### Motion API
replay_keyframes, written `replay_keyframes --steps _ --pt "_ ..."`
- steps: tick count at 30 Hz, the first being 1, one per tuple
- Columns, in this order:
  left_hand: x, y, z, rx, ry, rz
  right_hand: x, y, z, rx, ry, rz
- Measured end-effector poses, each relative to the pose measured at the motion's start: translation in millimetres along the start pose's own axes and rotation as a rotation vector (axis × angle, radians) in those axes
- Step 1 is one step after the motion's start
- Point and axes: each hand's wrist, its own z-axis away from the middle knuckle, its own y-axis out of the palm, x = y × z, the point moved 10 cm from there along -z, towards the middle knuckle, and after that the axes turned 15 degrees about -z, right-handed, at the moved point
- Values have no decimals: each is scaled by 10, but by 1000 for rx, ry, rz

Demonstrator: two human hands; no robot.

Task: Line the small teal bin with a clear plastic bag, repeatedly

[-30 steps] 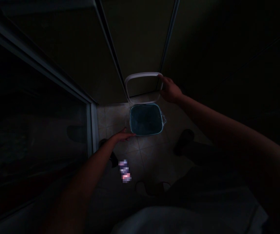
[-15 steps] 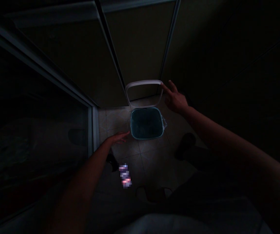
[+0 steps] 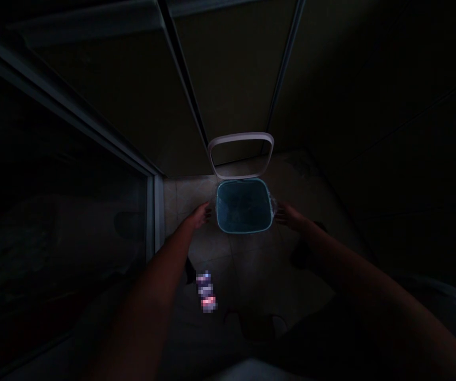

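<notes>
I see the teal, rounded-rectangular, plastic-looking bin (image 3: 244, 225) on the pale tiled floor (image 3: 215, 246), centre of the dial, with the whitish rounded-rectangular frame (image 3: 243, 137) raised at its 12 o'clock edge. My left hand (image 3: 201, 215) is just beside it at 9 o'clock, fingers parted; my right hand (image 3: 288, 216) is at 3 o'clock, by the clear, crinkled film (image 3: 273, 204) — whether it grips that, I can't tell.
</notes>
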Motion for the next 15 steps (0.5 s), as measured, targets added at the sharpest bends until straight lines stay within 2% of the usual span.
replay_keyframes --steps 3,6,10,15 --pt "-55 176 -51 2 -31 50 14 176 26 105 30 -76" --pt "-109 229 -52 -27 -32 104 153 300 49 113 -33 -131" --pt "-196 140 58 -85 15 194 355 315 170 24 -175 -59" --pt "-298 28 359 -111 76 327 560 279 491 -57 -274 -62"
